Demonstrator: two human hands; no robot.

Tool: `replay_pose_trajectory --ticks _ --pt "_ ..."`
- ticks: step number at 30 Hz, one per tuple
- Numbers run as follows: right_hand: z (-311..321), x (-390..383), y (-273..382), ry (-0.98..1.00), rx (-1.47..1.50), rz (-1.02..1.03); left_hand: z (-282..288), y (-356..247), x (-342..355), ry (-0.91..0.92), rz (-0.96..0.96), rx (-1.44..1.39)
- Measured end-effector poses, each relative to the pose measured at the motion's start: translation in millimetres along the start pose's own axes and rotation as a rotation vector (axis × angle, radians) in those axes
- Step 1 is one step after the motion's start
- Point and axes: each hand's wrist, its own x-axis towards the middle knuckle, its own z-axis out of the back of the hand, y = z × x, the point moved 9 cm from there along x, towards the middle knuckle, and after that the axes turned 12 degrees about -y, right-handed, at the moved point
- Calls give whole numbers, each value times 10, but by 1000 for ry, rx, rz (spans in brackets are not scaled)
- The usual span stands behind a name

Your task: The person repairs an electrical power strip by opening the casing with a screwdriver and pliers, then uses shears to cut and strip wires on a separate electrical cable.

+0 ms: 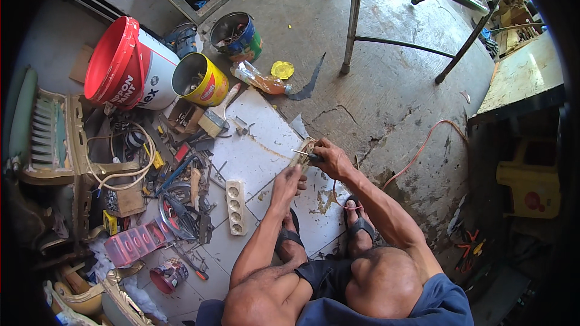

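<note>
One dark-handled tool (pixel 315 157) is sitting in the grasp of the right hand (pixel 329 158) in the head view, its thin metal shaft pointing leftward. A small brownish piece (pixel 307 145) is lying to the left of that hand and just beyond the left hand (pixel 289 180), whose fingers seem to be pinching its near end; the left looks nearer. Its long axis seems to be running away from the person, crossing the shaft. A white socket strip (pixel 235 209) is lying left of the left forearm (pixel 261 235).
</note>
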Motion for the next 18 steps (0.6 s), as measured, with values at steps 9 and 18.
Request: replay_pose_trajectory --ticks 9,18 --pt "1 -49 62 44 -14 53 -302 220 19 144 393 -221" --pt "-46 -18 28 132 46 86 -431 -716 -478 -138 -1426 876"
